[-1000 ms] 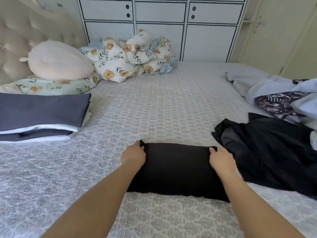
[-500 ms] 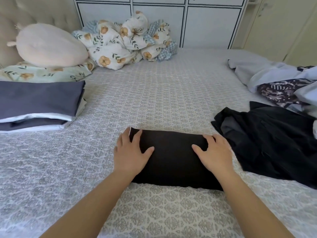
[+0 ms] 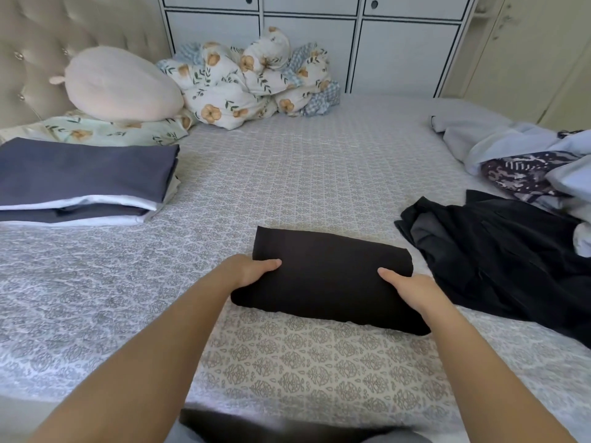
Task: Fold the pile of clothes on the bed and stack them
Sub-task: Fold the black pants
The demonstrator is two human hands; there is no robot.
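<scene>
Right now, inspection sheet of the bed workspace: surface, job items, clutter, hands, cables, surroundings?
Surface: patterned bedspread, flat.
Job's things: folded black garment at centre; folded stack far left; unfolded black clothes and pale pile on the right.
Clutter: round pillow, floral quilt by the headboard.
Hands: left hand and right hand each grip an end of the black garment, thumbs on top.
Cables: nothing seen.
Surroundings: white cabinets behind the bed.
</scene>
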